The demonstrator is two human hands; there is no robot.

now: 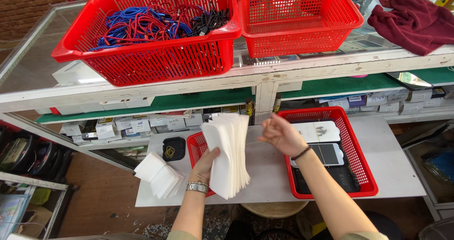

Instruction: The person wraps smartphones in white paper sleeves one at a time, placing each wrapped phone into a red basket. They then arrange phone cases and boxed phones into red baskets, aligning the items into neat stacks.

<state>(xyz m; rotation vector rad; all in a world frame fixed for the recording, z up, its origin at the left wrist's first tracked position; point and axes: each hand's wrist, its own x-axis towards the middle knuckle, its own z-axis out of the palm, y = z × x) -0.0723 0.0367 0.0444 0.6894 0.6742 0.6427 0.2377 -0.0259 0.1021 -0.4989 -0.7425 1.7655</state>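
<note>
The left hand [206, 167] gripped a thick stack of white sleeves [229, 155]; right-hand fingers [273, 129] pinched shut beside it — a few sleeves [158, 175] lay left, most apparently undealt.

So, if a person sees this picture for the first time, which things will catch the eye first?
Probably the big red basket at top left, full of tangled blue, red and black cables, with an empty red basket beside it. Below, in the middle, the left hand holds up a thick stack of white sheets, while the right hand hovers by a flat red tray on the low table.
</note>
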